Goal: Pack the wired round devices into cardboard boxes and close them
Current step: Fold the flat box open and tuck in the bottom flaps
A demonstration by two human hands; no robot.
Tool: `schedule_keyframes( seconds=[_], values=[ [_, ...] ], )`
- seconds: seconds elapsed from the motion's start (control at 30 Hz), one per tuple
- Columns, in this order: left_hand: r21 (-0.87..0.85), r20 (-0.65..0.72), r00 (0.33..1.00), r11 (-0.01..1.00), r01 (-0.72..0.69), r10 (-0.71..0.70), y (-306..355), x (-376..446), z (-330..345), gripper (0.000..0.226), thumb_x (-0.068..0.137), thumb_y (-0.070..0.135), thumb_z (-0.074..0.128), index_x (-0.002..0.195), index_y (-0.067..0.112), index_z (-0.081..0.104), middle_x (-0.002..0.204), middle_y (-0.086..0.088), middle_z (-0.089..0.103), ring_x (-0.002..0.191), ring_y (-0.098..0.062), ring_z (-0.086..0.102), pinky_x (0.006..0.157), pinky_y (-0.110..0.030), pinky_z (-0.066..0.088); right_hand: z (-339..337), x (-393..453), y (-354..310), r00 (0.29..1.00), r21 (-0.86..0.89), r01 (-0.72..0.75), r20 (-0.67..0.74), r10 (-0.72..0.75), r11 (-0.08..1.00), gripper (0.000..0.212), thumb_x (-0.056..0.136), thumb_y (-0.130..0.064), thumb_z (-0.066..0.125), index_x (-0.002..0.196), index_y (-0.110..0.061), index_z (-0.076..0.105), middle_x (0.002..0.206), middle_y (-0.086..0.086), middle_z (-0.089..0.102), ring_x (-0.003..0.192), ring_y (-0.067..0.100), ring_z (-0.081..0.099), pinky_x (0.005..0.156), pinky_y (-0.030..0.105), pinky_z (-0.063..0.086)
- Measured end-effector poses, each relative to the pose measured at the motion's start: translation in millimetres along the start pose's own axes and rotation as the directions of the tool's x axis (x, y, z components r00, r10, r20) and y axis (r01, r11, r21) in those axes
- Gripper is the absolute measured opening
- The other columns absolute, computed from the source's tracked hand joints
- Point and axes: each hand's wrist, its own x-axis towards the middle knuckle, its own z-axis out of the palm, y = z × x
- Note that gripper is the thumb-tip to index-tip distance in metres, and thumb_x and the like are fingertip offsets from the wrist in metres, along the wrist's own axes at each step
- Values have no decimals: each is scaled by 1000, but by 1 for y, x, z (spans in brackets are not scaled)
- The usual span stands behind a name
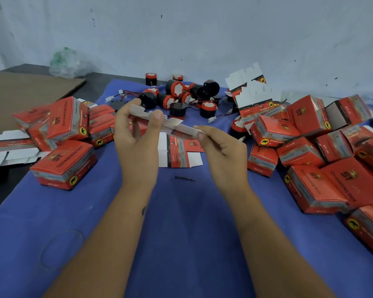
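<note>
My forearms reach up the blue bench (181, 233); my left hand (138, 138) and right hand (222, 149) pinch opposite ends of a flat carton (170, 125), long axis left-right, devices (177, 93) just beyond.

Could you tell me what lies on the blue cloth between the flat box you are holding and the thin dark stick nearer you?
In the head view, another flat, unfolded red-and-white cardboard box lies there.

Bare forearms, small dark mark (144, 210)
</note>
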Motion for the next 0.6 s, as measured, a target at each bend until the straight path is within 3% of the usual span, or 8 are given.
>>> schedule_keyframes(
  seconds=[0.1,0.2,0.27,0.37,0.43,0.53,0.6],
  values=[
    [30,-5,999,999,-35,35,-2,0,0,26,96,21,62,112,2,56,94,18,65,97,-4,63,97,-33,51,2,1,-3,990,158,-131,-22,136,979,20,95,-13,61,100,-27,73,92,-20,73,94,-1,66,83,16,51],
    [67,39,998,996,-60,58,-5,0,-1,17,99,22,57,107,7,57,107,-13,66,106,-27,63,99,-47,49,2,2,-3,978,189,-193,-47,205,963,19,95,-10,59,97,-22,74,91,-9,74,93,13,69,88,36,57],
    [71,85,993,993,-91,85,-6,-1,0,12,99,20,58,104,9,57,110,-22,64,110,-35,61,98,-49,48,1,3,-3,971,199,-198,-95,220,960,19,96,-10,58,95,-22,74,88,-8,73,91,17,68,86,43,57],
    [115,174,975,981,-158,137,-6,-8,2,10,96,23,61,106,20,61,120,2,62,122,-20,56,101,-44,46,-3,7,0,951,259,-197,-183,249,945,18,97,-10,56,98,-14,74,90,-3,70,91,17,67,83,44,58],
    [162,273,952,969,-188,139,-8,-12,3,22,94,28,60,116,27,62,135,14,54,137,-11,43,111,-42,39,-11,11,2,934,354,-209,-204,294,912,19,98,-7,55,99,-10,74,91,-2,70,89,12,67,78,36,60],
    [151,480,875,977,-153,62,-11,-21,9,40,97,22,52,137,20,52,154,7,37,142,7,25,106,-10,32,-20,14,4,906,546,-248,-163,392,800,18,95,-4,58,90,-12,73,86,1,73,85,17,70,73,29,58],
    [194,611,791,975,-110,-33,-15,-31,14,47,98,24,45,145,21,41,159,6,28,143,9,20,108,-7,27,-19,13,4,904,609,-254,-126,408,752,17,94,-4,59,90,-12,73,85,1,73,84,18,70,74,31,57]
  ],
)
